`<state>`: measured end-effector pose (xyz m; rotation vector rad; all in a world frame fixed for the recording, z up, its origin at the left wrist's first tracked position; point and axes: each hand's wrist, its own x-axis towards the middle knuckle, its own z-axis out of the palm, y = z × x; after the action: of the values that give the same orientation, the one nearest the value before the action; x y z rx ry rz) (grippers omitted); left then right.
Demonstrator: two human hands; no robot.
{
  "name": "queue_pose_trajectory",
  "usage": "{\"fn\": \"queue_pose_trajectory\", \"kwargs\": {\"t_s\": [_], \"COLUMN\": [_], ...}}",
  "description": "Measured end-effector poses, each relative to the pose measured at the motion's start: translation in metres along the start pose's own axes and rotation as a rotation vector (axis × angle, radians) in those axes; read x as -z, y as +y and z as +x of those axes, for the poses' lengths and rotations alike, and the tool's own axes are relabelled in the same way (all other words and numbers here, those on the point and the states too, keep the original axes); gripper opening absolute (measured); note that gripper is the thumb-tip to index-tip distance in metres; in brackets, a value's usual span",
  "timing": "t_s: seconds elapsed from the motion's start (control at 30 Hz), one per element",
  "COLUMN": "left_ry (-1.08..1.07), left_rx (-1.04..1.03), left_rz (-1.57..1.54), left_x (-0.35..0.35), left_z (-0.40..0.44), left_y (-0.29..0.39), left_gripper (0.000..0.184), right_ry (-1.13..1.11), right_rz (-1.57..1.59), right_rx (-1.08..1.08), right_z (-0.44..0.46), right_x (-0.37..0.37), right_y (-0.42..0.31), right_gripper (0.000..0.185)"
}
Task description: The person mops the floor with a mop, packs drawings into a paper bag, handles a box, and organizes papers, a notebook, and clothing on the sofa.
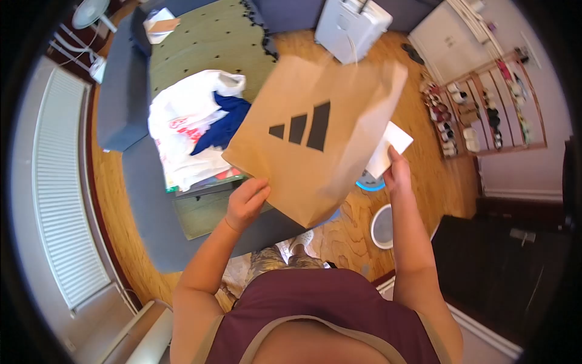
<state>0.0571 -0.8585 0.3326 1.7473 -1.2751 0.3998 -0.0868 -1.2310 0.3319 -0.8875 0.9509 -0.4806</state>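
A large brown paper bag (285,164) with a black three-bar mark hangs tilted in front of me. My left hand (247,203) is closed on its lower left edge. On the right, my right hand (397,170) is closed on a white piece of paper or card (388,148), which lies beside the bag's right side. Left of the bag, a white plastic bag (179,118) with red print and a dark blue cloth (227,124) lie on the sofa's green cover.
A grey sofa (145,206) curves round the left and front. A white suitcase (348,30) stands beyond the bag. Shoes fill a rack (485,112) at the right. A round grey-and-white bin (382,225) is on the wooden floor, near a blue-rimmed object (371,183).
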Motion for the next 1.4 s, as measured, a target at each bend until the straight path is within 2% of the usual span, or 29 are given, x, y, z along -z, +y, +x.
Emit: {"fn": "queue_pose_trajectory", "kwargs": {"t_s": [0.03, 0.17, 0.23, 0.5, 0.6, 0.7, 0.77, 0.8, 0.87, 0.9, 0.97, 1.0, 1.07, 1.1, 1.17, 1.23, 1.3, 1.33, 1.37, 1.4], "left_ry": [-0.069, -0.266, -0.338, -0.625, -0.733, -0.784, -0.993, -0.993, -0.914, -0.912, -0.244, -0.237, -0.135, -0.131, -0.518, -0.471, -0.67, -0.554, -0.552, -0.544], "left_rx": [-0.034, -0.069, -0.073, -0.031, 0.019, 0.103, 0.219, 0.238, 0.783, 0.798, 1.392, 1.401, 1.291, 1.297, 1.069, 1.112, 1.245, 1.179, 1.185, 1.079], "left_rz": [-0.056, -0.135, -0.142, -0.124, -0.057, 0.08, 0.116, 0.124, -0.077, -0.066, -1.088, -1.079, -1.177, -1.174, -0.741, -0.665, -0.803, -0.774, -0.778, -0.754], "left_x": [-0.012, -0.043, -0.055, -0.086, -0.107, -0.124, -0.133, -0.137, -0.143, -0.138, -0.124, -0.119, -0.11, -0.102, -0.091, -0.094, -0.089, -0.098, -0.102, -0.103], "left_z": [-0.004, -0.018, -0.032, -0.077, -0.104, -0.133, -0.142, -0.137, -0.113, -0.099, -0.069, -0.058, -0.039, -0.029, -0.016, -0.018, -0.008, -0.026, -0.036, -0.038], "left_y": [0.006, 0.019, 0.02, 0.009, -0.007, -0.021, -0.015, -0.008, 0.009, 0.012, 0.016, 0.018, 0.024, 0.033, 0.05, 0.056, 0.057, 0.057, 0.056, 0.052], "left_gripper": [0.021, 0.026, 0.027, 0.039, 0.04, 0.042, 0.04, 0.04, 0.035, 0.035, 0.045, 0.045, 0.069, 0.069, 0.092, 0.092, 0.08, 0.062, 0.062, 0.056], "right_ry": [-0.011, 0.022, -0.059, -0.096, -0.182, -0.452, -0.562, -0.616, -0.579, -0.596, -0.749, -0.76, -0.711, -0.715, -0.57, -0.543, -0.481, -0.526, -0.523, -0.53], "right_rz": [0.094, 0.009, 0.055, 0.009, -0.087, -0.471, -0.651, -0.732, -0.802, -0.799, -0.875, -0.872, -0.795, -0.795, -0.435, -0.32, -0.083, -0.012, -0.016, -0.068], "right_rx": [-0.025, -0.088, -0.14, -0.274, -0.321, -0.3, -0.324, -0.337, -0.234, -0.241, -0.033, -0.04, -0.118, -0.123, -0.467, -0.544, -0.687, -0.704, -0.71, -0.683], "right_z": [0.004, 0.01, 0.007, 0.008, -0.001, -0.02, -0.044, -0.052, -0.078, -0.082, -0.086, -0.092, -0.103, -0.105, -0.105, -0.109, -0.109, -0.105, -0.107, -0.11], "right_x": [0.01, 0.061, 0.078, 0.101, 0.08, 0.043, 0.012, 0.002, -0.015, -0.011, -0.001, -0.005, -0.013, -0.015, -0.021, -0.029, -0.036, -0.032, -0.028, -0.032], "right_y": [-0.007, -0.01, -0.008, -0.013, -0.013, 0.012, 0.042, 0.062, 0.103, 0.129, 0.179, 0.183, 0.182, 0.181, 0.176, 0.164, 0.154, 0.158, 0.158, 0.152], "right_gripper": [0.035, 0.037, 0.04, 0.047, 0.044, 0.044, 0.043, 0.043, 0.039, 0.039, 0.05, 0.05, 0.043, 0.043, 0.031, 0.037, 0.05, 0.058, 0.058, 0.06]}}
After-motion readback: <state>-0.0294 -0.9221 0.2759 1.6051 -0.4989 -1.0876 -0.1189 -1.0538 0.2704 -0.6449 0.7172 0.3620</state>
